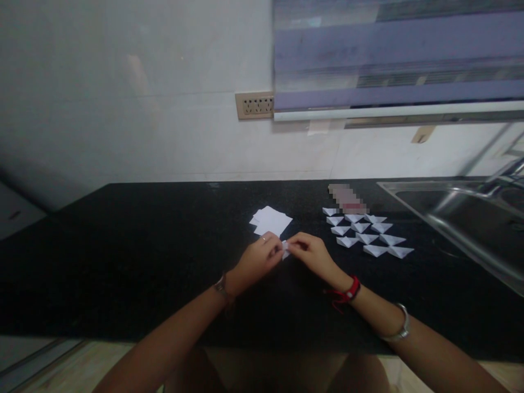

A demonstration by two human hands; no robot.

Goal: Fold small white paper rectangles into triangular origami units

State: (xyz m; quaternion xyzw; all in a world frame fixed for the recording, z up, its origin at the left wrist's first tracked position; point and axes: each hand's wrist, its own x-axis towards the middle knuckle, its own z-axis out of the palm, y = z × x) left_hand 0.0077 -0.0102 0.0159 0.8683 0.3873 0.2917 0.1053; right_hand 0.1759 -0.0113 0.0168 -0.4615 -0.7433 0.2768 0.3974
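Observation:
My left hand [257, 261] and my right hand [311, 253] meet over the black countertop [123, 256]. Both pinch a small piece of white paper [285, 249] between their fingertips. My left hand wears a ring and a wristwatch. A red band and a silver bangle sit on my right forearm. Just beyond my hands lies a small stack of white paper squares [271, 220]. To the right, several folded white paper triangles [368, 232] lie in rows on the counter.
A steel sink [462, 218] with a tap fills the right end of the counter. A blurred small object [347, 199] lies behind the triangles. A wall socket [254, 105] and a window blind [397, 60] are on the white wall behind.

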